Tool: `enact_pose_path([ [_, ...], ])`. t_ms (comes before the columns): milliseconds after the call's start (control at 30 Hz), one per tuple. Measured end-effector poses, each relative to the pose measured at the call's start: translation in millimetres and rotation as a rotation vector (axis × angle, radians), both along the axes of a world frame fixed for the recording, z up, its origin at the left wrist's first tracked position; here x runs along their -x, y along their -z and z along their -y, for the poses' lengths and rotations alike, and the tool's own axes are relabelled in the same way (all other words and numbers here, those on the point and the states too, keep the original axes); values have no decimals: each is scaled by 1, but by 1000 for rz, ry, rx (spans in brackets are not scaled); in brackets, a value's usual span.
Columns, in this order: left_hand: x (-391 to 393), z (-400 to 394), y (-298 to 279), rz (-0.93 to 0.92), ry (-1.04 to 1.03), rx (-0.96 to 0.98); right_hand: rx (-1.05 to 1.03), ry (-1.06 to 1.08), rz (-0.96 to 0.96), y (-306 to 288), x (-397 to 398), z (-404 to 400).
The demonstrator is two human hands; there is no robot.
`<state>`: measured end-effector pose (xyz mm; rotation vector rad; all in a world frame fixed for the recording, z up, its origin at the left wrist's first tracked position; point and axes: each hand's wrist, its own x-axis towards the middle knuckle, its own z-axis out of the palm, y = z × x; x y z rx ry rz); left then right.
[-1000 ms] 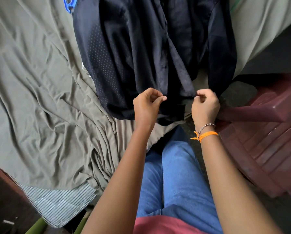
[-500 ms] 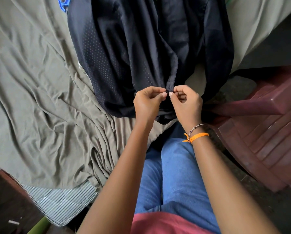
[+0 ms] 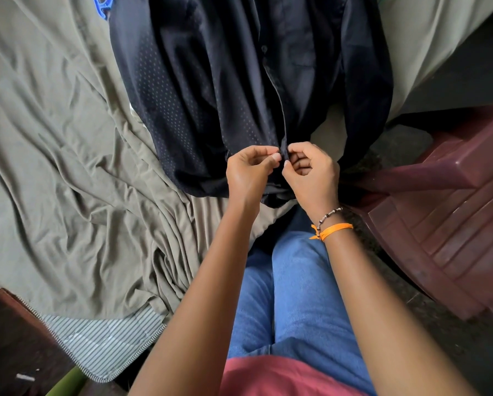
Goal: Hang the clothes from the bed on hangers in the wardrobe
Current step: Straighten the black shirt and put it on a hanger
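Two hands are brought together low on the front of a dark shirt spread on the bed sheet, its edge pinched by the left hand and by the right hand, beside a chair.

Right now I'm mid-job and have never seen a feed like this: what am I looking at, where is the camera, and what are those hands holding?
There is no machine here. A person wears one wide-angle camera on the head, looking down past their own arms and blue jeans. The dark shirt lies spread on the bed's olive sheet, with part of a blue hanger showing at its top left. The left hand and the right hand, the one with an orange wristband, meet at the shirt's front opening near the hem, each pinching an edge, apparently at a button. A maroon plastic chair stands to the right.
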<state>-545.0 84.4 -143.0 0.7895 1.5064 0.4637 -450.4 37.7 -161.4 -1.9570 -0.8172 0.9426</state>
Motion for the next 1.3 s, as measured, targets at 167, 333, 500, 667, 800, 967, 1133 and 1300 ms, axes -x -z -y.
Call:
enact_pose_path([
  [167,1,0,2,18,-35,31,-12,-3,-2,-2,-1,2],
  [333,5,-2,5,86,-11,47,1,8,-88,-4,-6,-4],
  [500,8,-7,6,124,21,100,34,7,-109,2,-6,-6],
  [667,7,-13,6,77,40,121,24,7,-72,3,-2,-7],
  [800,7,-16,13,-55,151,-33,59,-33,-56,3,-5,-8],
  [967,12,-21,16,98,290,-77,191,19,-562,-8,-24,-12],
  [1133,21,-19,30,246,205,-29,203,155,-671,0,-26,-8],
  [1300,31,9,51,-251,300,-204,236,90,-75,30,7,12],
])
